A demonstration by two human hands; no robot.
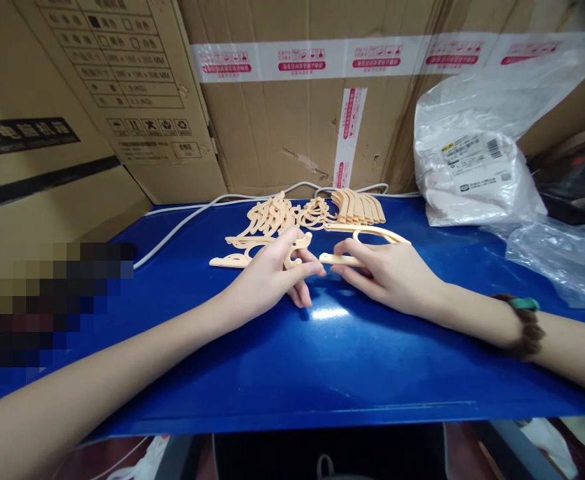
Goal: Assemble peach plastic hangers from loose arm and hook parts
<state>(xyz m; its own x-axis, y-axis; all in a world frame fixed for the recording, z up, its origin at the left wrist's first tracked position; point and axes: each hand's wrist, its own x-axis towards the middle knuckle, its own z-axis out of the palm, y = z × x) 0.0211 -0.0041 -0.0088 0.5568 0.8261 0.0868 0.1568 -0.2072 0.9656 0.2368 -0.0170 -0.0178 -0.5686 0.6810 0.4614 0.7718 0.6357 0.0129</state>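
Observation:
My left hand (267, 273) is closed on a cream plastic hook piece (303, 241), its curved end showing above the fingers. Fingers and thumb of my right hand (392, 273) pinch a flat cream plastic arm piece (341, 259) with a hole near its left tip. The two held pieces are close together but apart, just above the blue table. Behind my left hand lie long cream pieces (226, 262), partly hidden by it. Another long, curved cream piece (379, 231) lies just beyond my right hand.
At the back of the blue table (292, 373) are a heap of curved cream pieces (271, 215), ring-shaped pieces (316, 215) and a row of stacked arms (358, 207). A white cable (182, 229) runs behind them. Cardboard boxes (292, 127) and a plastic bag (472, 167) border the table.

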